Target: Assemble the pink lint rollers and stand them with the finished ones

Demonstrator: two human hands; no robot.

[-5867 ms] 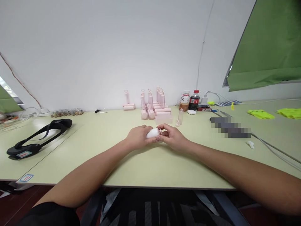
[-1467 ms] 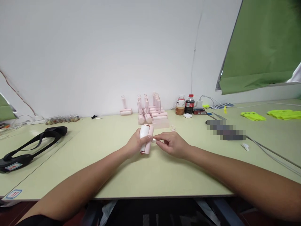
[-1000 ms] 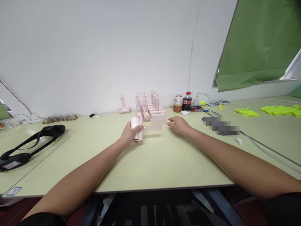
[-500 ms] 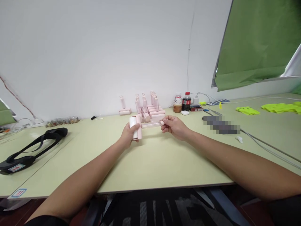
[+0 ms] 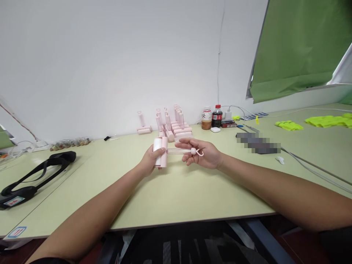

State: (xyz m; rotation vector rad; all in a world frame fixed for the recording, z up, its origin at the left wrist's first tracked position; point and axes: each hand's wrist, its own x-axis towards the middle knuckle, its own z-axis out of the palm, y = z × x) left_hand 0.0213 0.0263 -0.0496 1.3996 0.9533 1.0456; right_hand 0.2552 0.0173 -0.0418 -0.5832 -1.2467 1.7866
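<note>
My left hand (image 5: 149, 160) is closed around the head of a lint roller (image 5: 164, 153), thumb on the pink cover beside the white roll. The roller lies sideways, its clear pink handle (image 5: 178, 151) pointing right and ending in a loop-shaped hook (image 5: 200, 152). My right hand (image 5: 206, 154) is open, fingers apart, with the handle's end in front of its palm and fingers. Whether the fingers touch the handle I cannot tell. Behind my hands stand several more pink lint rollers (image 5: 168, 126), handles up, and a separate one (image 5: 144, 129) is to their left.
A supplement bottle (image 5: 206, 119) and a cola bottle (image 5: 217, 117) stand by the wall, near a small white case (image 5: 215, 129). Black headgear (image 5: 38, 176) lies at left. Cables (image 5: 310, 175), a blurred dark object (image 5: 257, 143) and yellow cloths (image 5: 288, 125) are at right.
My right hand has let go of the handle's end and opened its fingers. The handle's hook now shows in front of the palm. My left hand still holds the lint roller.
</note>
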